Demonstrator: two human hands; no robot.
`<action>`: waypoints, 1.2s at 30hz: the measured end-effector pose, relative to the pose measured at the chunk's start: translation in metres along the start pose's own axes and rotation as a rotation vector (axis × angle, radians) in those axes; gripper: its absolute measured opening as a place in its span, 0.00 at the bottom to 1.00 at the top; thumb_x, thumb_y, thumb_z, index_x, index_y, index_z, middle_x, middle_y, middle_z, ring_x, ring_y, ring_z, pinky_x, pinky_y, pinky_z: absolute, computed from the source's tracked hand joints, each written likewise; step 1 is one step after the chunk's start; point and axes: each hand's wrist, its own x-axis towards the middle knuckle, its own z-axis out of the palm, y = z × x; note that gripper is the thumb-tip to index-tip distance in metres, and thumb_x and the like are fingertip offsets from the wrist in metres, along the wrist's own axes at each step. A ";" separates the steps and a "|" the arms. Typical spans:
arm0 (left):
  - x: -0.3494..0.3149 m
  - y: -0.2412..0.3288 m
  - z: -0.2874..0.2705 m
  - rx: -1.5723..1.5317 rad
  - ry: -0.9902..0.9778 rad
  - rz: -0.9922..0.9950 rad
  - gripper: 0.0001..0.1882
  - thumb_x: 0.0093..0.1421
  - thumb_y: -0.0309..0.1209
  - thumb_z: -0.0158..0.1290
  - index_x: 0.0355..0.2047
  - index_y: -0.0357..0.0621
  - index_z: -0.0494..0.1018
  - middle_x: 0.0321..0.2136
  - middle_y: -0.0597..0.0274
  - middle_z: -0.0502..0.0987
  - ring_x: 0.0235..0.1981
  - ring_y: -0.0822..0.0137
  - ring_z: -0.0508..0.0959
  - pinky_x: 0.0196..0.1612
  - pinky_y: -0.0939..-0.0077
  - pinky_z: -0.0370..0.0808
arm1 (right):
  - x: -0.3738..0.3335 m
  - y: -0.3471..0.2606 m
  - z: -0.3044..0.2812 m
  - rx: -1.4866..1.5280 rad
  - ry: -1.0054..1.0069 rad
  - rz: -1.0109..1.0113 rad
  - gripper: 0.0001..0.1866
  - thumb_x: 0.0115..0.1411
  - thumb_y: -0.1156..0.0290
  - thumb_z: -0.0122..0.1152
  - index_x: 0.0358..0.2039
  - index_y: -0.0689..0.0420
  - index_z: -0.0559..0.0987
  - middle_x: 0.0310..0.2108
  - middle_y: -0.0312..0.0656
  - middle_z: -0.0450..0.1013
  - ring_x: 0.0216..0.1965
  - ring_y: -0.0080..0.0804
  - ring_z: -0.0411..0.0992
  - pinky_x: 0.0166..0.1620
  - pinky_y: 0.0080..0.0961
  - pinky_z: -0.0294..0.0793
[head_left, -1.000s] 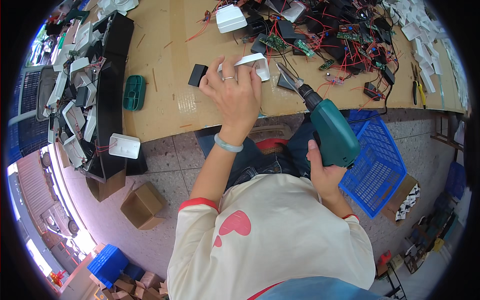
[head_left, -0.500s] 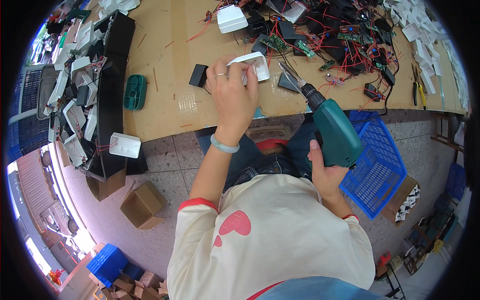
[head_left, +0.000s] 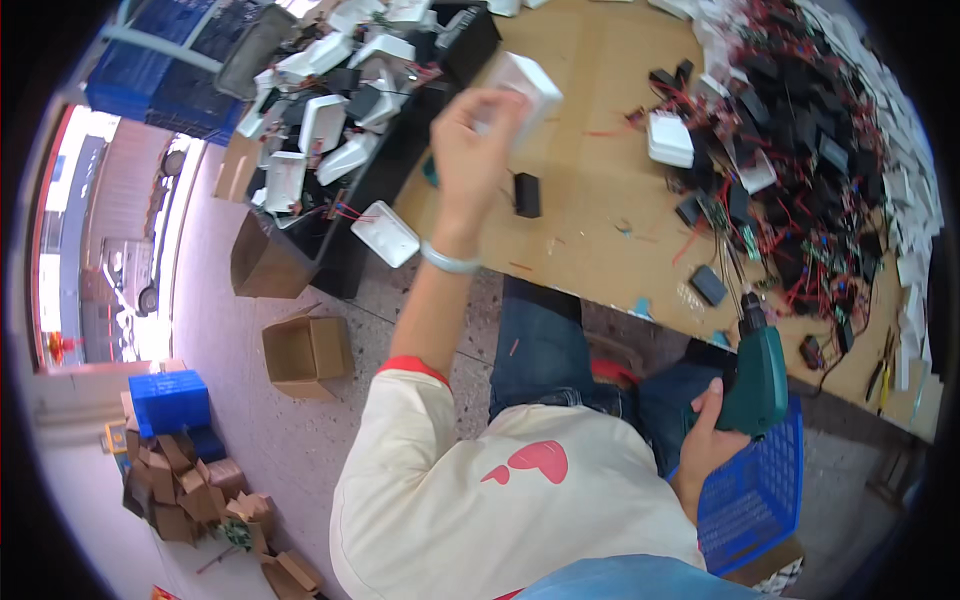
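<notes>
My left hand [head_left: 474, 150] is raised over the table's left part, its fingers closed on a white plastic housing [head_left: 530, 85], both slightly blurred. Below it on the tabletop stands a small black box [head_left: 527, 195]. At the table's front edge, my right hand [head_left: 708, 440] grips a dark green electric screwdriver [head_left: 757, 385] by its handle; the long bit points up toward the table. Near that bit lies another flat black box [head_left: 708, 285]. A white housing [head_left: 670, 138] rests beside the heap of black boxes, red wires and circuit boards [head_left: 790, 180].
To the left, a long black bin [head_left: 380, 170] is heaped with white housings and wires; one housing [head_left: 385, 234] hangs at its edge. An open cardboard box [head_left: 306, 352] sits on the floor. Beneath the table's right side is a blue crate [head_left: 752, 495]. Pliers [head_left: 884, 375] lie at far right.
My left hand has lifted the white housing off the table and carried it left toward the black bin. The view has turned left. My right hand still holds the screwdriver.
</notes>
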 end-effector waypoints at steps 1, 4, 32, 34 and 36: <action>0.017 0.008 -0.019 -0.006 0.103 0.044 0.06 0.61 0.28 0.61 0.33 0.38 0.81 0.31 0.64 0.82 0.34 0.75 0.78 0.41 0.78 0.73 | 0.001 0.002 0.000 0.021 -0.012 -0.017 0.15 0.68 0.71 0.59 0.51 0.68 0.76 0.21 0.34 0.71 0.24 0.19 0.68 0.30 0.20 0.67; 0.084 0.021 -0.093 0.392 0.370 0.339 0.11 0.60 0.36 0.61 0.32 0.40 0.83 0.27 0.62 0.81 0.32 0.66 0.80 0.41 0.69 0.76 | 0.004 0.002 0.004 0.002 0.004 -0.013 0.16 0.68 0.72 0.60 0.52 0.68 0.76 0.21 0.34 0.70 0.23 0.18 0.67 0.29 0.20 0.66; -0.026 -0.028 0.107 0.615 -0.344 0.442 0.16 0.54 0.22 0.58 0.44 0.36 0.73 0.36 0.50 0.80 0.39 0.46 0.80 0.40 0.57 0.77 | 0.025 -0.006 -0.011 0.109 0.236 -0.035 0.11 0.64 0.77 0.61 0.45 0.70 0.77 0.18 0.35 0.70 0.19 0.18 0.67 0.26 0.18 0.66; -0.052 -0.049 0.086 0.052 -0.285 -0.075 0.16 0.55 0.19 0.55 0.45 0.34 0.71 0.34 0.47 0.78 0.36 0.45 0.80 0.41 0.56 0.77 | 0.031 -0.004 -0.010 0.121 0.208 -0.044 0.09 0.64 0.77 0.61 0.43 0.69 0.78 0.18 0.35 0.70 0.19 0.18 0.67 0.26 0.18 0.66; -0.093 -0.038 0.079 0.275 -0.317 -0.098 0.17 0.57 0.21 0.57 0.47 0.33 0.70 0.35 0.45 0.79 0.38 0.45 0.81 0.42 0.58 0.77 | 0.037 -0.003 -0.007 0.120 0.182 -0.027 0.09 0.64 0.77 0.61 0.43 0.69 0.78 0.18 0.35 0.70 0.19 0.18 0.67 0.26 0.18 0.66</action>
